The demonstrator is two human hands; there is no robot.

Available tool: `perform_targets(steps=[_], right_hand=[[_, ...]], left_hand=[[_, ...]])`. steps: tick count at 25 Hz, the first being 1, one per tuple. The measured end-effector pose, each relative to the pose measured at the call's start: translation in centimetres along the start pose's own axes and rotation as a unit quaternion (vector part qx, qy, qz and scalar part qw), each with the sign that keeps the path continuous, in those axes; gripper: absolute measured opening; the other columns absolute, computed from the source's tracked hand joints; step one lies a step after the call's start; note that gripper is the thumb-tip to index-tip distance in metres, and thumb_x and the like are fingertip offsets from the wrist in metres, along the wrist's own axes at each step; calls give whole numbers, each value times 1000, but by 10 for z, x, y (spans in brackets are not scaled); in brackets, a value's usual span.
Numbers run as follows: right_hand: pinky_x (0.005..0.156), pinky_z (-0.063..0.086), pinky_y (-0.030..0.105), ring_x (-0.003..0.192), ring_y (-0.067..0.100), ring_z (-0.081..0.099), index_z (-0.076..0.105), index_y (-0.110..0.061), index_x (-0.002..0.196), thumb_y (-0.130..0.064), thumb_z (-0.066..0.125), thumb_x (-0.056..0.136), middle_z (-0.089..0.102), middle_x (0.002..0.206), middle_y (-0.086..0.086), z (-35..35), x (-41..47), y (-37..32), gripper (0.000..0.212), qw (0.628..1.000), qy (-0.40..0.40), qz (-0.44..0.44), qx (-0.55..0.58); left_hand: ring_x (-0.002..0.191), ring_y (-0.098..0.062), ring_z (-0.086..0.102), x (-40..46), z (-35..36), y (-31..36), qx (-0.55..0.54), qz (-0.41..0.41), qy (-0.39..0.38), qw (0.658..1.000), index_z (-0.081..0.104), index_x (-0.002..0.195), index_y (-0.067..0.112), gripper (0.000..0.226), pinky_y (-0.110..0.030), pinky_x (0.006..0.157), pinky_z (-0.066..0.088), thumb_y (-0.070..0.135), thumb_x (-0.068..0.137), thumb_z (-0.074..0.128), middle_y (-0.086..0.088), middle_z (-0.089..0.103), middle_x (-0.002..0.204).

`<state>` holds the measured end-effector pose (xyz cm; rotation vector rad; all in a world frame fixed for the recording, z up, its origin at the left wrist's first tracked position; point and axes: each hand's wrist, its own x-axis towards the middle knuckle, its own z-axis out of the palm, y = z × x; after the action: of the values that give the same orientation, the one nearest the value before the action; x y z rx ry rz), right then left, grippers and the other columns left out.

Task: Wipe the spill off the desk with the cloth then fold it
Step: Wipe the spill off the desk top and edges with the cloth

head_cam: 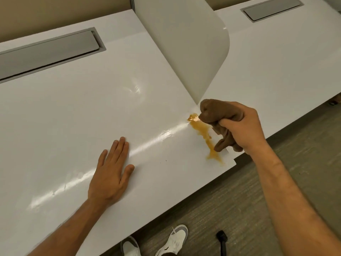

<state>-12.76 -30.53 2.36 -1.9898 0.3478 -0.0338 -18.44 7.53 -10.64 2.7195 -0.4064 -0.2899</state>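
Desk (73,111): white, glossy, streaked with glare; I stand at its front edge.

Spill (203,133): amber liquid, a narrow trail running along the desk's right end, from near the foot of the divider toward the front corner. Not yet wiped.

Cloth (214,113): brown, bunched into a wad. Its upper lump sits at the top of the spill, its lower end hangs down beside the trail. Whether it touches the liquid I cannot tell.

My right hand (245,126): fingers and thumb curled tight round the cloth, held over the desk's right end.

My left hand (112,170): flat, palm down on the desk, fingers straight and close together, thumb out; well apart from the spill, holding nothing.

Divider (184,43): white panel with a rounded corner, standing between my desk and the next.

Cable hatch (49,50): grey lid set into the desk's back.

Floor (239,200): grey-brown carpet; my white shoes (177,239) under the desk edge.
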Motion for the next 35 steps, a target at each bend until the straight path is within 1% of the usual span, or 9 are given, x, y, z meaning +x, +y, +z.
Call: perform_targets(steps=[4, 7, 9, 14, 16, 18, 21, 25, 35], right_hand=[[76, 64, 33, 87, 14, 74, 71, -45, 106, -2, 73, 79, 76, 93, -11, 9, -56, 58, 51, 990, 64, 103, -69], [107, 47, 51, 132, 27, 54, 58, -21, 139, -8, 81, 81, 61, 141, 5, 64, -106, 89, 64, 963, 63, 29, -259], [109, 44, 55, 141, 29, 44, 53, -14, 144, -10, 82, 80, 54, 148, 7, 92, -115, 86, 70, 960, 69, 7, -271], [106, 50, 50, 135, 14, 49, 62, -22, 136, -5, 81, 78, 63, 137, -3, 134, -143, 62, 63, 981, -36, -60, -180], [100, 55, 46, 121, 7, 61, 62, -44, 130, -4, 78, 82, 66, 124, -24, 128, -149, 54, 64, 996, -45, -25, -66], [91, 60, 43, 99, 2, 68, 56, -67, 115, -6, 75, 85, 68, 109, -32, 106, -131, 50, 71, 995, 43, 83, 44], [100, 53, 46, 107, 1, 64, 54, -56, 128, -9, 70, 89, 69, 115, -19, 71, -86, 59, 63, 980, 182, 81, -9], [118, 32, 54, 147, 32, 34, 31, -11, 156, -15, 68, 92, 35, 161, 13, 90, -61, 83, 73, 957, 81, 32, -275], [117, 36, 42, 144, 17, 39, 56, -25, 141, -16, 75, 80, 53, 150, -5, 168, -114, 67, 65, 959, -154, -182, -151]], left_hand=[[158, -9, -7, 0, 0, 2, 3, 1, -1, 1000, -3, 163, 25, 69, -29, 127, -9, 57, 104, 14, 11, -8, 172], [158, -9, -8, 0, -1, 1, 9, -1, -3, 1000, -3, 164, 25, 70, -29, 127, -9, 56, 104, 16, 10, -7, 172], [158, -9, -8, 0, -1, 1, 7, -4, 0, 1000, -3, 164, 25, 70, -30, 127, -8, 56, 104, 17, 10, -7, 172], [158, -9, -8, -7, 1, -5, 5, -14, -8, 1000, 0, 164, 23, 71, -39, 129, 1, 59, 103, 13, 8, -5, 172], [158, -9, -7, -10, 3, -6, 9, -10, -11, 1000, 0, 164, 23, 72, -40, 129, 1, 60, 103, 12, 9, -5, 172], [158, -9, -7, -9, 2, -4, 4, -9, -9, 1000, 0, 164, 24, 71, -38, 129, 0, 60, 104, 12, 10, -5, 172], [158, -8, -7, -1, 2, 1, 6, 2, -3, 1000, -1, 164, 24, 71, -36, 129, -2, 60, 104, 13, 10, -6, 172], [158, -8, -7, 1, 2, 0, 7, 2, 0, 1000, -1, 164, 24, 71, -34, 128, -4, 61, 104, 12, 9, -6, 172], [158, -7, -3, 0, 6, -3, -26, 5, 12, 1000, 4, 164, 24, 67, -38, 129, 1, 56, 105, 8, 10, 0, 172]])
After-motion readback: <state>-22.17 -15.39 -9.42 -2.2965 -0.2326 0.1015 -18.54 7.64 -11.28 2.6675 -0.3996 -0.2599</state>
